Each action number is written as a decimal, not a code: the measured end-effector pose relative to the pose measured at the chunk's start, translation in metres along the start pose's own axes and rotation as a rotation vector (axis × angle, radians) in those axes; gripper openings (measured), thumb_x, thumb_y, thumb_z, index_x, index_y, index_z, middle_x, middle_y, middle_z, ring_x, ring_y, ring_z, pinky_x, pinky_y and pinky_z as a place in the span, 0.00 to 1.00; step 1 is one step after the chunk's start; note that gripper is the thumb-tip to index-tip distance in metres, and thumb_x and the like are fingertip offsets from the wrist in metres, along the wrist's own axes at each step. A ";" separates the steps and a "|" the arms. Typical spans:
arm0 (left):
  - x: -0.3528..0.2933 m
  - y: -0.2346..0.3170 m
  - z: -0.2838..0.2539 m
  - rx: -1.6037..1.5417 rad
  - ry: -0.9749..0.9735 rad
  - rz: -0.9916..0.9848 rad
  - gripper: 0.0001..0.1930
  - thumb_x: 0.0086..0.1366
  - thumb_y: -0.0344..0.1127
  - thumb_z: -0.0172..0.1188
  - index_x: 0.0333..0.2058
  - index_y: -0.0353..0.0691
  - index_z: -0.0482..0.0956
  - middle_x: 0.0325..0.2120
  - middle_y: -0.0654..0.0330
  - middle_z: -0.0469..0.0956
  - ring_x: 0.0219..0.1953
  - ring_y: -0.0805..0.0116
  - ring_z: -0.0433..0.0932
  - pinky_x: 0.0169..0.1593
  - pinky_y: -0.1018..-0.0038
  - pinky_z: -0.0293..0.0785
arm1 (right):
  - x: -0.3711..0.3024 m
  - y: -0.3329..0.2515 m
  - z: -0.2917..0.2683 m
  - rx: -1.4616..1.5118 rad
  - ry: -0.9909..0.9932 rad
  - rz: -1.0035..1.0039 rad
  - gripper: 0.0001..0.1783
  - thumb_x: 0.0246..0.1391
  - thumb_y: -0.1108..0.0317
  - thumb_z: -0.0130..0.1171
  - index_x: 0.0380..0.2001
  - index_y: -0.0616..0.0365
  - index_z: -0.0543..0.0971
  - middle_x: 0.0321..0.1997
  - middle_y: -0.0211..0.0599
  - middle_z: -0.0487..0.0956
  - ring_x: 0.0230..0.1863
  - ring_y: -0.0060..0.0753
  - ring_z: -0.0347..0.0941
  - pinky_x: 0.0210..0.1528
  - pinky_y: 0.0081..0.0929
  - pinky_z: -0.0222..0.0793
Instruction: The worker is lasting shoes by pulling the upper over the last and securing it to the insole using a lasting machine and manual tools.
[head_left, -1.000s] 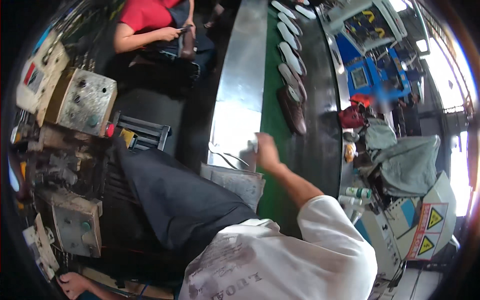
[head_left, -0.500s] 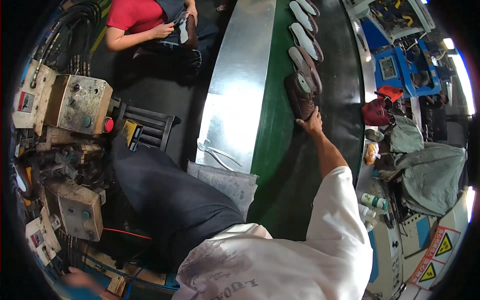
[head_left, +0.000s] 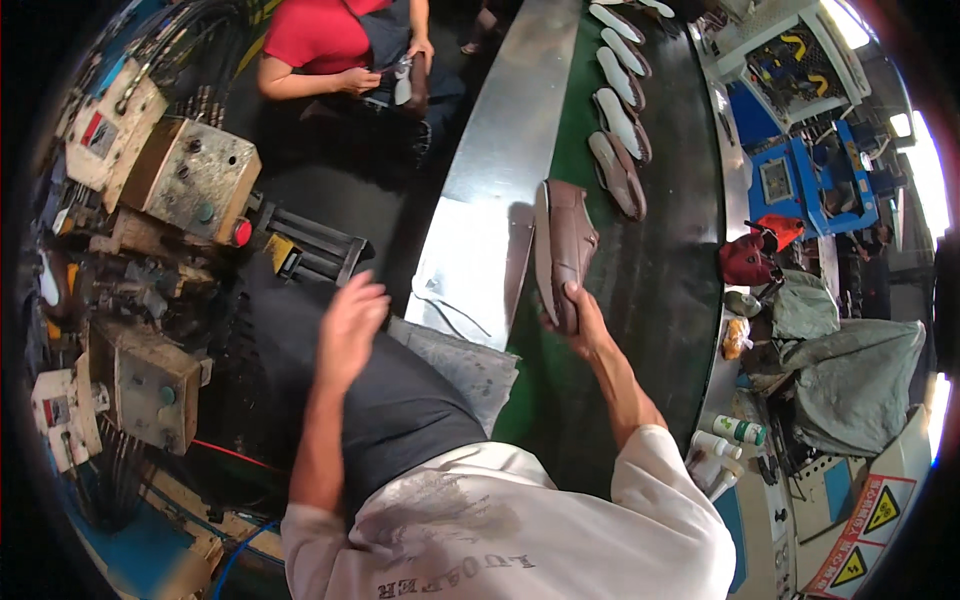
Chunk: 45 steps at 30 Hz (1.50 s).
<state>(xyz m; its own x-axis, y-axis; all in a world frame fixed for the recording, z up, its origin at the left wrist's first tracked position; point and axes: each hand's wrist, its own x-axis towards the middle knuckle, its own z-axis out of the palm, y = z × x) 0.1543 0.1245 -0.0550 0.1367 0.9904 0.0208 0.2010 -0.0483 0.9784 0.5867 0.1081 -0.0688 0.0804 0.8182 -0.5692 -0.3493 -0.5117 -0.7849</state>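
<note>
A brown leather shoe [head_left: 568, 240] is held over the green conveyor belt by my right hand [head_left: 582, 325]. My thumb and fingers grip its lower end, and the sole faces left. Above my dark-trousered legs, my left hand [head_left: 352, 325] is raised, slightly blurred, with its fingers apart and nothing visible in it. Beyond the held shoe, a brown shoe [head_left: 622, 185] with a pale insole lies on the belt, at the near end of a row of several others. Pliers [head_left: 450, 310], washed out by glare, rest on the metal ledge to the left of the belt.
A grey cloth [head_left: 465, 368] lies at the ledge's near end. At the left stands a machine with a control box [head_left: 205, 178] and red button. Across the ledge, a person in red [head_left: 315, 45] handles another shoe. Bottles [head_left: 738, 430] and bags line the right side.
My right hand has lifted the shoe away from the row and brought it nearer and left. My left hand has come up from the machine at lower left to above my legs.
</note>
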 end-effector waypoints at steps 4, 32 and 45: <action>0.026 0.036 0.059 -0.753 -0.197 -0.268 0.42 0.75 0.44 0.70 0.77 0.31 0.59 0.67 0.48 0.75 0.70 0.60 0.72 0.70 0.65 0.70 | -0.065 0.009 0.092 0.224 -0.533 0.100 0.57 0.59 0.30 0.69 0.75 0.66 0.66 0.64 0.52 0.80 0.47 0.45 0.83 0.55 0.41 0.84; -0.131 0.044 -0.149 -0.729 0.422 -0.087 0.38 0.75 0.39 0.66 0.77 0.33 0.63 0.66 0.55 0.75 0.67 0.64 0.72 0.73 0.68 0.64 | -0.112 0.051 0.323 -1.003 -0.976 -0.543 0.39 0.76 0.57 0.58 0.77 0.72 0.62 0.72 0.66 0.71 0.74 0.59 0.68 0.77 0.45 0.61; -0.125 0.070 -0.119 -0.065 0.584 0.026 0.30 0.80 0.50 0.60 0.69 0.32 0.74 0.62 0.47 0.79 0.62 0.56 0.78 0.66 0.63 0.72 | -0.096 0.043 0.383 -0.792 -0.893 -0.696 0.46 0.64 0.54 0.73 0.76 0.68 0.66 0.70 0.60 0.74 0.70 0.59 0.68 0.74 0.48 0.64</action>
<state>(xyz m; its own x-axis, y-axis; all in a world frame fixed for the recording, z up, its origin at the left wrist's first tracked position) 0.0362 0.0129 0.0352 -0.4198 0.8972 0.1369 0.1428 -0.0836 0.9862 0.2063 0.1083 0.0459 -0.7073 0.6989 0.1060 0.1586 0.3030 -0.9397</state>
